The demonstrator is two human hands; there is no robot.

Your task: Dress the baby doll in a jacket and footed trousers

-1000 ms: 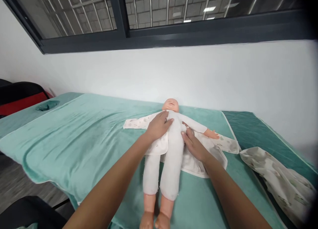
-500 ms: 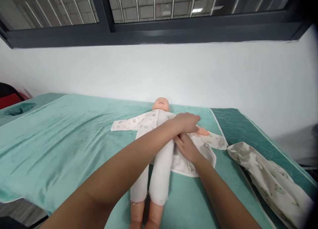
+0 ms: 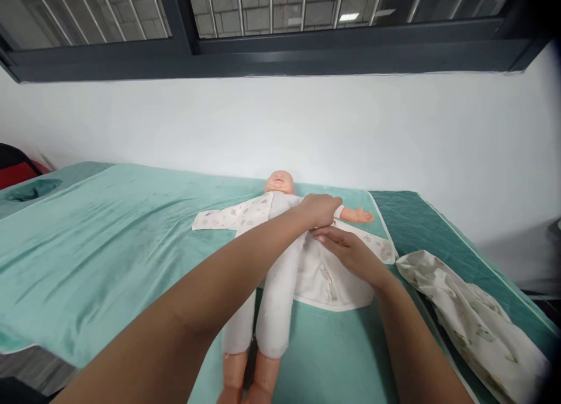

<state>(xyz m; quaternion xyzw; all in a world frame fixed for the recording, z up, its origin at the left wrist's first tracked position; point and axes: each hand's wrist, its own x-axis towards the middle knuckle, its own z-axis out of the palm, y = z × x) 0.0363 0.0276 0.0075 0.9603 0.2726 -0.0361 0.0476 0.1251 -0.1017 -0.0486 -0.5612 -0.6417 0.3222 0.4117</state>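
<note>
A baby doll (image 3: 276, 310) with a white cloth body lies on its back, its head toward the wall. A white printed baby shirt (image 3: 252, 213) covers the doll's arm on the left side of the view; its other half (image 3: 333, 275) lies spread beside the body. My left hand (image 3: 322, 210) is closed around the doll's other arm, whose bare hand (image 3: 358, 215) sticks out past my fingers. Just below, my right hand (image 3: 350, 249) has its fingers stretched out over the shirt, close under the held arm. Its fingertips are partly hidden by my left hand.
Green sheets (image 3: 109, 246) cover the bed. A crumpled white printed cloth (image 3: 477, 322) lies at the right. Behind the bed stands a white wall (image 3: 280, 123) under a dark window frame (image 3: 350, 50). A red and black item (image 3: 17, 169) is at the far left.
The doll's hand has moved outward and slightly up, off the shirt sleeve. My right hand has shifted right and up, its fingers now straighter. My left hand has moved slightly left.
</note>
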